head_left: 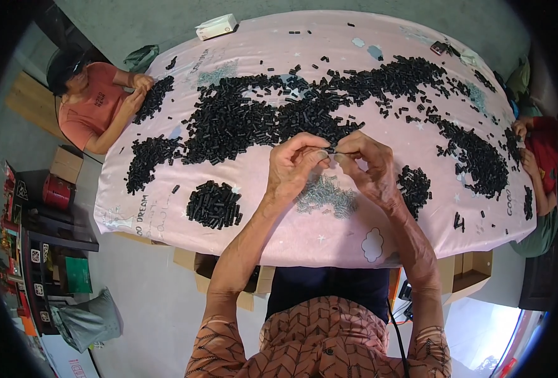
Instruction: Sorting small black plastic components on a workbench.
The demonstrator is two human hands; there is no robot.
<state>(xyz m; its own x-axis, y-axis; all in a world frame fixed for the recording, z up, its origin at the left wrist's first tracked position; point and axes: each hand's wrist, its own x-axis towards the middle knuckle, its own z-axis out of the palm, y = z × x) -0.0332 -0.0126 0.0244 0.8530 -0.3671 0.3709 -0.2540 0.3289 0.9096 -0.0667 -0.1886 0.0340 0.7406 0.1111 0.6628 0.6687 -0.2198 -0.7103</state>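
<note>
Both hands meet over the near middle of the pink table cover [279,249]. My left hand [293,165] is closed in a pinch on a small black tube-like piece [330,150]. Thumb and fingers of my right hand [372,169] are pinched against the same spot; what they hold is too small to make out. Just below the fingers lies a heap of small silvery metal parts [326,196]. Beyond them spreads a large mass of black pieces [235,120]. A round pile of black pieces [213,205] sits to the left, and a smaller pile [413,189] lies beside my right wrist.
At the far left a person [93,94] handles black pieces at the table; another person in red [543,151] works at the right edge. A tissue box [216,27] stands at the back left. Cardboard boxes [471,272] are under the near edge.
</note>
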